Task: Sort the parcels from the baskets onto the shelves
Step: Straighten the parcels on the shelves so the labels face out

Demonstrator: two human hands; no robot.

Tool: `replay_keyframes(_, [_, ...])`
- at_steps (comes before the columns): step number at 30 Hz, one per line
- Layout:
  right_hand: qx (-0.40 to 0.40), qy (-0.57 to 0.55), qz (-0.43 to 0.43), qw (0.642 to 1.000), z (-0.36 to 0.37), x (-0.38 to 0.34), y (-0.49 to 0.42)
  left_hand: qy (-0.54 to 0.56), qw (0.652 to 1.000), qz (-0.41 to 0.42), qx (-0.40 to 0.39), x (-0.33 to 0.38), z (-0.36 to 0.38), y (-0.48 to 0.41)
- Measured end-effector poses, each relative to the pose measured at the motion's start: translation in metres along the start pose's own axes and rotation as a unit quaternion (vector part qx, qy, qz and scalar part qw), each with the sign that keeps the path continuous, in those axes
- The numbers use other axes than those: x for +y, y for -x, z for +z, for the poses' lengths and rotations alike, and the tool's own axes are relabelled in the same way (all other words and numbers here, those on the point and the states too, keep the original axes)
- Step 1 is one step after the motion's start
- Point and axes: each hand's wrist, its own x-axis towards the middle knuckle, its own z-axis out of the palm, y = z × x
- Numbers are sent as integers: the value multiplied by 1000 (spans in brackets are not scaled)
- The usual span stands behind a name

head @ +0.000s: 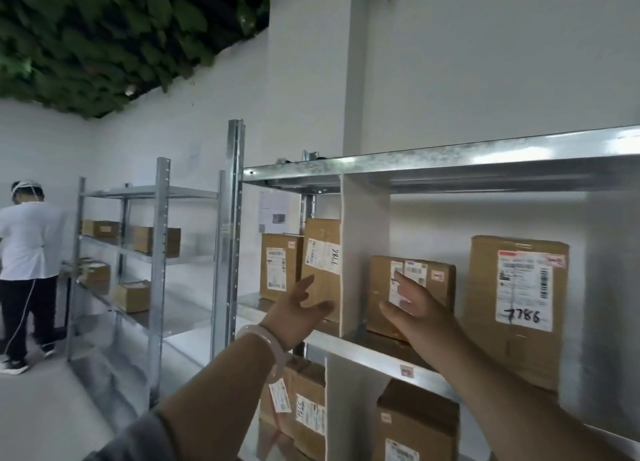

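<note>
Brown cardboard parcels with white labels stand on a metal shelf [363, 351]. My left hand [298, 310], a pale bangle on its wrist, is open just in front of the upright parcel [323, 253] left of the white divider [363, 253]. My right hand [415, 305] is open with fingers spread, in front of the small parcel [433, 277] right of the divider. Neither hand grips anything. A tall parcel [517, 305] marked 7786 stands further right. No basket is in view.
More parcels [415, 422] stand on the shelf below. A second metal rack [157, 270] with several boxes stands to the left. A person in a white shirt [29, 249] stands at the far left, back turned. Green foliage covers the ceiling.
</note>
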Motion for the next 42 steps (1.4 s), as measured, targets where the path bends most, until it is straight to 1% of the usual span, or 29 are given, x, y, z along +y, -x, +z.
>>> replay_keyframes(4, [-22,-14,11,1000,44,3,-25,7,1000,-7,-8,-31,-21,-33])
replay_keyframes(6, [-19,-18,7,1000,69,0,-44,-2,1000,2,-12,-50,-37,-55])
replay_keyframes(8, [-5,-8,1,1000,97,-7,-64,7,1000,-6,-15,-73,-53,-81])
replay_keyframes(12, [15,15,-7,1000,160,-20,-107,43,996,0,-73,-115,-82,-135])
replay_keyframes(13, [30,23,-6,999,175,-21,-120,57,995,-2,-83,-127,-90,-151])
replay_keyframes(15, [77,39,22,996,198,-17,-143,67,993,0,-92,-148,-103,-180])
replay_keyframes(19, [157,54,100,981,230,1,-175,35,998,21,-38,-191,-107,-232])
replay_keyframes(21, [186,77,129,971,235,15,-183,28,999,29,-22,-211,-99,-252])
replay_keyframes(25, [216,114,202,949,239,33,-189,-43,997,61,-7,-209,-96,-256])
replay_keyframes(29, [232,139,266,925,248,32,-193,-97,990,76,-61,-202,-86,-258])
replay_keyframes(31, [236,130,283,920,249,34,-198,-42,993,81,-74,-200,-82,-262])
replay_keyframes(32, [242,122,287,919,249,35,-201,-44,991,97,-83,-201,-77,-266])
replay_keyframes(34, [260,100,285,917,248,37,-207,-53,981,137,-127,-198,-67,-269])
replay_keyframes(38, [276,68,282,916,242,40,-215,19,970,132,-204,-187,-43,-268])
replay_keyframes(42, [263,55,283,921,235,42,-220,51,974,110,-194,-186,-27,-273])
